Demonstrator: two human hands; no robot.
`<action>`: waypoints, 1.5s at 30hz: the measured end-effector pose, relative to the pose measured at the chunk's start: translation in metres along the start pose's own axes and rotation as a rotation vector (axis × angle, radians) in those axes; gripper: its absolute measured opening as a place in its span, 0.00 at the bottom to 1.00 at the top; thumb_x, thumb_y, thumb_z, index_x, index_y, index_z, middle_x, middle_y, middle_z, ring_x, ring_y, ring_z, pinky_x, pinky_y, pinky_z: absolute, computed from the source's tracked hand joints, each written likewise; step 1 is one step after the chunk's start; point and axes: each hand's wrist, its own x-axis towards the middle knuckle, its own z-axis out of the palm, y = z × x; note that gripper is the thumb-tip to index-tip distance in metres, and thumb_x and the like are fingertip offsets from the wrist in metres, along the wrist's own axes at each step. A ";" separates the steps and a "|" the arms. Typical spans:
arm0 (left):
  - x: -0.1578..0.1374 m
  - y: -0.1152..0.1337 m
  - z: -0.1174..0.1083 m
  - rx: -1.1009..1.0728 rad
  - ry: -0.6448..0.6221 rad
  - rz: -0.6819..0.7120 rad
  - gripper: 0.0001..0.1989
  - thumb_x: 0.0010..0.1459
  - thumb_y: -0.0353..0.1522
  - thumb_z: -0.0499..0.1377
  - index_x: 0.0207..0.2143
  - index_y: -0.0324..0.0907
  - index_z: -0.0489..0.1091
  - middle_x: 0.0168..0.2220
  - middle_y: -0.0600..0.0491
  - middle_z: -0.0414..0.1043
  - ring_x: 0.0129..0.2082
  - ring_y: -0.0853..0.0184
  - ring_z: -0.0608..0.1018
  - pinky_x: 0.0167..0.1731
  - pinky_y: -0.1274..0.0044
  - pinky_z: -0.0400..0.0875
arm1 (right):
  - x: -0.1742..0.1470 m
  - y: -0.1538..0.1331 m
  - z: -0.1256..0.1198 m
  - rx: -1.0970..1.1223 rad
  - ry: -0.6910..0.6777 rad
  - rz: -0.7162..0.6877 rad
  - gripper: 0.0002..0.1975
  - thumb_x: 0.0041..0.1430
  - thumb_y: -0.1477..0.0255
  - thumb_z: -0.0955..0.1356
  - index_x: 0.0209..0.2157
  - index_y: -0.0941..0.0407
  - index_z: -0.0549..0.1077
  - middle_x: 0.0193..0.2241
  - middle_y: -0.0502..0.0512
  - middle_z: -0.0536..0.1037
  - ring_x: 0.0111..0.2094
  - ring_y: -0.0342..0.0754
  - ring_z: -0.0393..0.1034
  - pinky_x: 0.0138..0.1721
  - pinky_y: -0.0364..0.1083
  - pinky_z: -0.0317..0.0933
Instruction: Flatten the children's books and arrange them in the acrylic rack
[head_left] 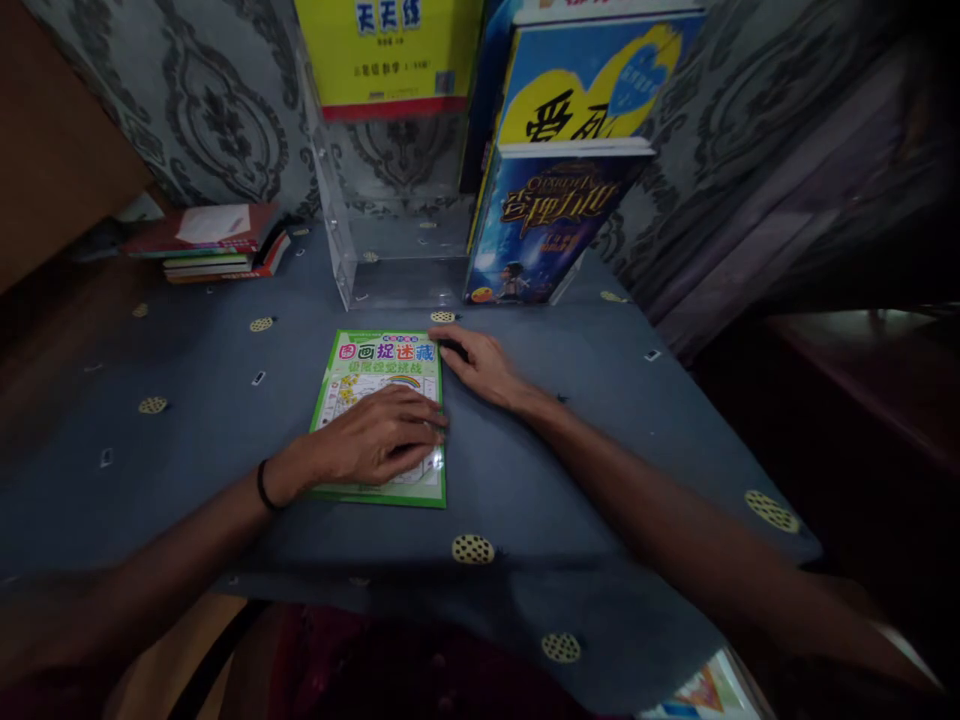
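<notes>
A green-bordered picture book (341,400) with Chinese lettering and a rainbow on its cover lies closed on the blue tablecloth (225,440). My left hand (382,437) rests flat across the lower half of that cover, its fingers stretched toward the right edge. At the book's upper right corner is my right hand (480,367), fingers extended and the tips touching the corner. Nothing shows in the grasp of either hand. The part of the cover under my left palm is hidden.
A clear acrylic book rack (405,285) stands behind the book. It holds a yellow workbook (397,60), a blue-and-yellow book (570,80) and a dark blue book (555,225). A stack of books (217,245) lies at the back left. The table's edge slopes down at the right.
</notes>
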 end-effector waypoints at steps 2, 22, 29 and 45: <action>-0.006 0.014 0.002 -0.027 -0.009 0.029 0.15 0.69 0.32 0.52 0.48 0.44 0.78 0.50 0.49 0.80 0.56 0.60 0.76 0.59 0.62 0.67 | 0.000 -0.001 0.000 -0.022 -0.008 -0.001 0.18 0.65 0.73 0.62 0.54 0.55 0.73 0.52 0.57 0.80 0.52 0.53 0.75 0.55 0.54 0.67; -0.042 -0.074 -0.038 0.114 0.343 -0.550 0.15 0.65 0.30 0.53 0.49 0.40 0.77 0.48 0.47 0.80 0.48 0.60 0.79 0.52 0.65 0.72 | 0.007 -0.037 0.017 -0.279 -0.104 -0.237 0.14 0.68 0.71 0.63 0.51 0.54 0.75 0.56 0.61 0.77 0.59 0.59 0.69 0.61 0.63 0.59; -0.049 -0.116 -0.024 0.160 0.350 -0.446 0.15 0.62 0.26 0.53 0.44 0.37 0.79 0.43 0.46 0.80 0.43 0.61 0.78 0.49 0.69 0.71 | 0.021 -0.104 0.069 -0.263 -0.372 -0.426 0.15 0.71 0.70 0.61 0.52 0.58 0.74 0.55 0.62 0.77 0.58 0.55 0.70 0.62 0.60 0.61; -0.054 -0.115 -0.017 0.198 0.380 -0.378 0.16 0.63 0.25 0.51 0.44 0.39 0.78 0.44 0.47 0.80 0.44 0.61 0.77 0.50 0.66 0.70 | -0.055 -0.140 0.069 -0.181 -0.502 -0.443 0.26 0.71 0.61 0.63 0.64 0.61 0.64 0.64 0.67 0.67 0.68 0.55 0.56 0.68 0.59 0.55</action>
